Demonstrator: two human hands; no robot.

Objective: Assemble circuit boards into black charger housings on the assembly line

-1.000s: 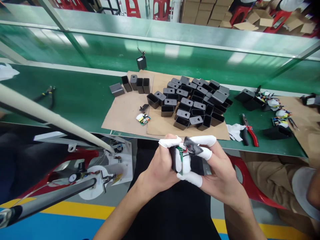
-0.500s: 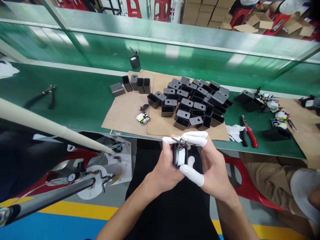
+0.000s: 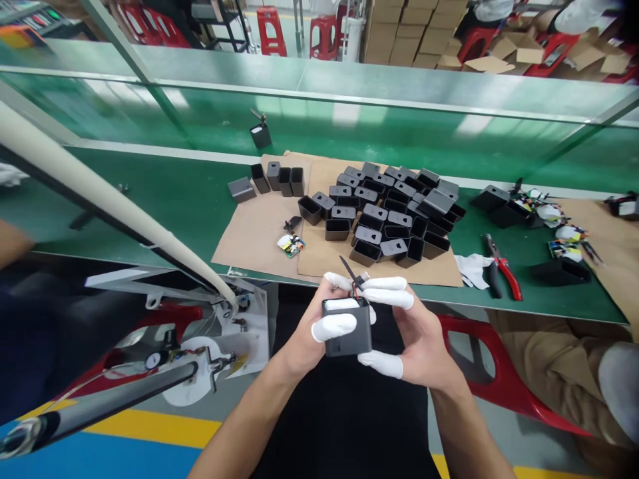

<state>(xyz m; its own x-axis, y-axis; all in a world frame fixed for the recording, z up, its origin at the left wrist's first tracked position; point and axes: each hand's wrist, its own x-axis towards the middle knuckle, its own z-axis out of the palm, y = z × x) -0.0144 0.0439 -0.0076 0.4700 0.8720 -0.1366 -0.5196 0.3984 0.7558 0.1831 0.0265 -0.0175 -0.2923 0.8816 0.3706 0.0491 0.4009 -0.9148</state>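
My left hand (image 3: 314, 326), white covers on its fingertips, is closed around a black plastic housing (image 3: 352, 340) above my lap. Wires and a thin black piece (image 3: 351, 271) stick up from the housing's open top. My right hand (image 3: 414, 332), also with white fingertip covers, pinches the small part at the end of these wires; its thumb is at the housing's lower right corner. On the cardboard beyond lie a loose circuit board (image 3: 291, 245) and a small black part (image 3: 292, 224). Many empty black housings (image 3: 367, 251) stand in a cluster there.
Red-handled pliers (image 3: 504, 269) and a white cloth (image 3: 473, 270) lie on the green bench to the right, near more boards and housings. One housing with wires (image 3: 260, 136) stands at the back. A pale pole (image 3: 120, 199) slants across the left. A person's leg (image 3: 539, 372) is at right.
The housing has been turned in my left hand, so its broad side now faces me instead of its open end. My right fingers have shifted onto the wired part. The view has tilted slightly.
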